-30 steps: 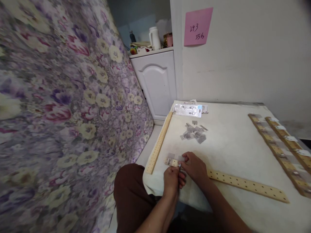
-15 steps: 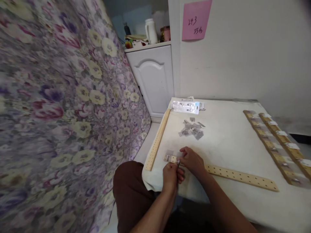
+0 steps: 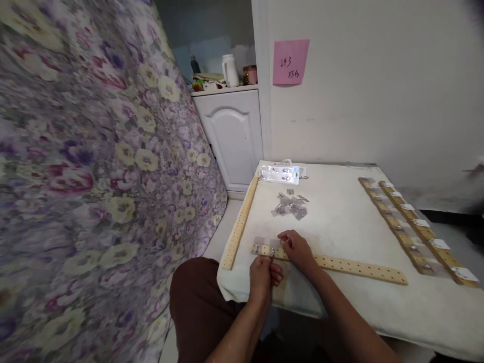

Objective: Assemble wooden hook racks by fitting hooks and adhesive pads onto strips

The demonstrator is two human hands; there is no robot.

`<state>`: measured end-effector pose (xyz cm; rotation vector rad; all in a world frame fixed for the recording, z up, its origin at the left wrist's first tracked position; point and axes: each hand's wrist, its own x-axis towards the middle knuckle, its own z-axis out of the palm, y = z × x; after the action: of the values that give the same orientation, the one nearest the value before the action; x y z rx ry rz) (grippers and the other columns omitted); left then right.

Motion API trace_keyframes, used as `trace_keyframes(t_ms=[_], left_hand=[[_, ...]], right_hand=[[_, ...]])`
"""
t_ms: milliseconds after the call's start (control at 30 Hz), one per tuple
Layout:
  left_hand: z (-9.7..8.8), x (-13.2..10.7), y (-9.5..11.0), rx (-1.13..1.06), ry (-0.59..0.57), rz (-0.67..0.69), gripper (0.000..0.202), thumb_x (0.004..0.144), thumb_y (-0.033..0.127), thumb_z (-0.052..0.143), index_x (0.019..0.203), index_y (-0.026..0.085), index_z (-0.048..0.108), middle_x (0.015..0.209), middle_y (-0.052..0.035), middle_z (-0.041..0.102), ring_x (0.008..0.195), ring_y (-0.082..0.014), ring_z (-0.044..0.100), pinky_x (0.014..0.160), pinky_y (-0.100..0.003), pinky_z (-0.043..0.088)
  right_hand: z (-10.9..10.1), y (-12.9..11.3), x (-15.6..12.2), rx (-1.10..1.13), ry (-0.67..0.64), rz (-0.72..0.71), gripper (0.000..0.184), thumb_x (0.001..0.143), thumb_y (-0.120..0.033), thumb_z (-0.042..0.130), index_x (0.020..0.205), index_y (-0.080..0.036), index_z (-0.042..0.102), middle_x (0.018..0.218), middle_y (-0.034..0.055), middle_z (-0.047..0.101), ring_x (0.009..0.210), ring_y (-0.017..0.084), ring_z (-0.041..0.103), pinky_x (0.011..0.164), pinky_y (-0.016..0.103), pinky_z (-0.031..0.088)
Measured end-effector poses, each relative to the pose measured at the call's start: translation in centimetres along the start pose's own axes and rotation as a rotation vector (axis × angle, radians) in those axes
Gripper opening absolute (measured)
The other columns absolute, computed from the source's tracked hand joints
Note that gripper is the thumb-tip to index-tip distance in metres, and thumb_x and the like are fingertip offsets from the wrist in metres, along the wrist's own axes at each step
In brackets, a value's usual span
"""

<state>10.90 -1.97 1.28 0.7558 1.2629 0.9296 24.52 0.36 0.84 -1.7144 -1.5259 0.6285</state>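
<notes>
A pale wooden strip with rows of holes (image 3: 359,267) lies along the near side of the table. Two clear plastic pieces with small metal parts sit on its left end: the outer plastic piece (image 3: 259,244) and the inner plastic piece (image 3: 274,246). My left hand (image 3: 260,276) is closed at the strip's near edge, its thumb and finger pinching at a small shiny metal part (image 3: 273,253) below the inner piece. Bent over the strip, my right hand (image 3: 299,250) has thumb and forefinger together at that piece's right edge. Their exact contact is too small to see.
Several plastic pieces with metal parts (image 3: 290,205) lie heaped mid-table, before a blister pack (image 3: 280,174). Another holed strip (image 3: 242,222) runs along the left edge. On the right lie two fitted strips, one inner (image 3: 393,222) and one outer (image 3: 419,224). A floral curtain (image 3: 94,176) hangs left.
The camera view has tilted up and shifted slightly. The inner plastic piece and its metal part now show more plainly between my hands, which stay at the strip's left end.
</notes>
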Motion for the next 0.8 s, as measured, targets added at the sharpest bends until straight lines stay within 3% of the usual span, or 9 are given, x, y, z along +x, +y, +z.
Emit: trace_keyframes(t_ms=[300,500,633,733,800], left_hand=[[-0.8,-0.5,-0.2,0.035,-0.077,0.066,0.025,0.073,0.042,0.053,0.069,0.021,0.042,0.048,0.0049,0.059,0.032,-0.0077,0.048,0.031,-0.017,0.03],[-1.3,-0.3,-0.8,0.067,-0.14,0.108,0.027,0.076,0.045,0.053,0.072,0.021,0.043,0.051,0.0062,0.058,0.035,-0.0071,0.048,0.032,-0.016,0.031],[-1.3,0.0,-1.2,0.057,-0.154,0.093,0.027,0.079,0.046,0.051,0.074,0.021,0.042,0.05,0.0067,0.057,0.034,-0.0067,0.047,0.031,-0.015,0.027],[-1.2,0.0,-1.1,0.052,-0.147,0.097,0.029,0.078,0.048,0.052,0.073,0.021,0.042,0.05,0.0066,0.056,0.034,-0.0064,0.046,0.031,-0.015,0.026],[-1.1,-0.2,-0.9,0.051,-0.142,0.097,0.03,0.078,0.049,0.053,0.073,0.021,0.042,0.051,0.0065,0.057,0.034,-0.0062,0.046,0.032,-0.015,0.026]], right_hand=[[-0.3,-0.7,-0.3,0.058,0.086,-0.046,0.017,0.076,-0.019,0.048,0.084,-0.02,0.063,0.08,0.0007,0.063,0.072,0.014,0.057,0.068,0.025,0.043],[-3.9,2.6,2.6,0.041,0.238,0.104,0.024,0.081,-0.026,0.04,0.09,-0.018,0.061,0.08,0.0023,0.064,0.073,0.016,0.059,0.069,0.028,0.046],[-5.7,4.7,5.6,-0.036,0.329,0.195,0.043,0.073,-0.031,0.053,0.113,-0.015,0.054,0.108,0.0085,0.057,0.074,0.016,0.057,0.075,0.031,0.046],[-5.3,4.7,6.9,-0.084,0.316,0.216,0.061,0.065,-0.037,0.063,0.122,-0.019,0.048,0.122,0.0084,0.048,0.085,0.018,0.057,0.073,0.031,0.045],[-4.6,4.3,7.2,-0.128,0.31,0.227,0.061,0.064,-0.04,0.065,0.121,-0.024,0.049,0.122,0.0061,0.048,0.098,0.022,0.054,0.073,0.03,0.044]])
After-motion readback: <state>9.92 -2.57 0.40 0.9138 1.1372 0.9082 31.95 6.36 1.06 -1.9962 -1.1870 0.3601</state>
